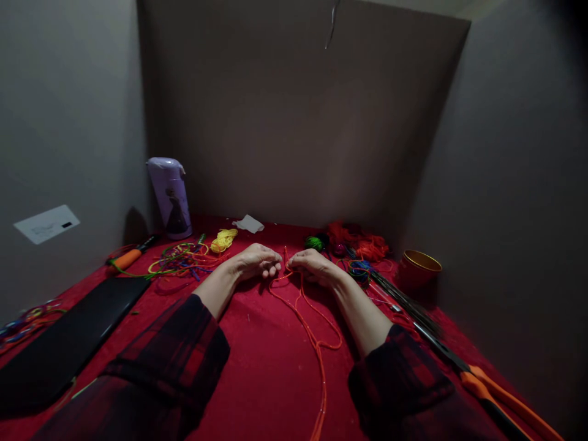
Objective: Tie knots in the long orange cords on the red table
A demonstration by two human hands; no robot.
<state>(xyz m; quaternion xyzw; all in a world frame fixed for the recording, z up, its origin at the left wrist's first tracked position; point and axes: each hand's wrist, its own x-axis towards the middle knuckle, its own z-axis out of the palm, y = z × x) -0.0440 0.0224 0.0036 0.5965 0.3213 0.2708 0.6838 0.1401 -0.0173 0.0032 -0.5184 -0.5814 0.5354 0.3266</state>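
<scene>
My left hand (255,260) and my right hand (313,265) rest close together on a red cloth (271,373), fingers curled inward towards each other. Between them runs an orange cord (307,324), which both hands pinch near its upper end. The cord loops down across the cloth towards me and runs off the bottom edge of the view. Both forearms wear dark red plaid sleeves.
A lilac jug (171,197) stands at the back left, with a tangle of coloured cords (181,260), yellow cord (223,239) and an orange-handled tool (127,257) near it. A black flat slab (68,340) lies left. Red yarn (361,242), a green ball (315,243), a gold-rimmed cup (419,267) and long orange-handled scissors (478,376) lie right.
</scene>
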